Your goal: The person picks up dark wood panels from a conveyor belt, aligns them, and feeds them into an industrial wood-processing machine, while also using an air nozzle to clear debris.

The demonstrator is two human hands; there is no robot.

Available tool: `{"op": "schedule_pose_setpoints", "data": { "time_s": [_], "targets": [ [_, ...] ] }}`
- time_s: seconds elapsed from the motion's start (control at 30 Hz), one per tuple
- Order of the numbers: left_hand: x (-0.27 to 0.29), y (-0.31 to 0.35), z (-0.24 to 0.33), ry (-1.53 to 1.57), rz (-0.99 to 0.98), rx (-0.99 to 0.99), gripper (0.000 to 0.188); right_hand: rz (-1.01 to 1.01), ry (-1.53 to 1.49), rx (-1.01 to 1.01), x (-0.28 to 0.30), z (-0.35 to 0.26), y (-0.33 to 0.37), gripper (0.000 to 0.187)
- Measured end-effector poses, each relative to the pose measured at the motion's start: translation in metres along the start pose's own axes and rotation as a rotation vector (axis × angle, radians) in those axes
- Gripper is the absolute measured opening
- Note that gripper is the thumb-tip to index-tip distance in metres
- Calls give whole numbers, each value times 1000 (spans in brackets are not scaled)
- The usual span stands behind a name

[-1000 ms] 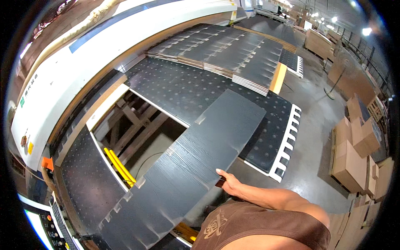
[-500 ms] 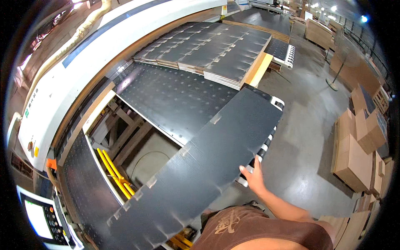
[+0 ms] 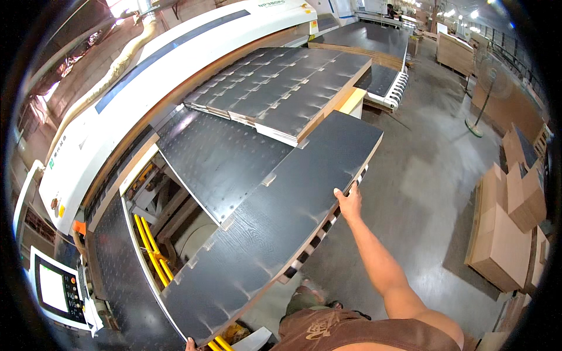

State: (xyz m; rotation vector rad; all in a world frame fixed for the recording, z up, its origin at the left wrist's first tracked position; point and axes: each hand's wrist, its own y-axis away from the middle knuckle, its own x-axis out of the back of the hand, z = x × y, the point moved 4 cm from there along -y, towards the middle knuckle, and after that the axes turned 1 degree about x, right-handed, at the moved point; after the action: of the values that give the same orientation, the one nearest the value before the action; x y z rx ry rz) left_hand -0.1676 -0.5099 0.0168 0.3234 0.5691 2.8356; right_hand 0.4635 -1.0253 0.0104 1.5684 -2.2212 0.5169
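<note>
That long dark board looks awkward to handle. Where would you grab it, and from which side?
Probably by its long outer edge, from the open floor side. The dark board lies flat and long across the perforated machine table, with that edge overhanging, so fingers can curl under it. The right hand grips there; the left hand, barely visible, is at the near end. Spreading the hands should balance its length.

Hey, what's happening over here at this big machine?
A person is handling a long dark wood-grain panel lying across the perforated machine table. The right hand grips its outer long edge, and the left hand barely shows at the near end by the picture's bottom edge. Beyond it sits a stack of cut dark panels; cardboard boxes stand on the floor to the right.
</note>
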Motion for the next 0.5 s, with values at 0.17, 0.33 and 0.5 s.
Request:
{"op": "schedule_pose_setpoints", "data": {
  "time_s": [0.17, 0.33, 0.5],
  "targets": [
    [-97, 71, 13, 60, -134, 21, 29, 89, -61, -49, 24, 35, -94, 80],
    [-182, 113, 15, 117, -180, 33, 37, -95, -206, -226, 63, 23, -143, 86],
    [-264, 147, 14, 58, -233, 105, 30, -151, -387, -223, 63, 24, -162, 82]
  ]
}}
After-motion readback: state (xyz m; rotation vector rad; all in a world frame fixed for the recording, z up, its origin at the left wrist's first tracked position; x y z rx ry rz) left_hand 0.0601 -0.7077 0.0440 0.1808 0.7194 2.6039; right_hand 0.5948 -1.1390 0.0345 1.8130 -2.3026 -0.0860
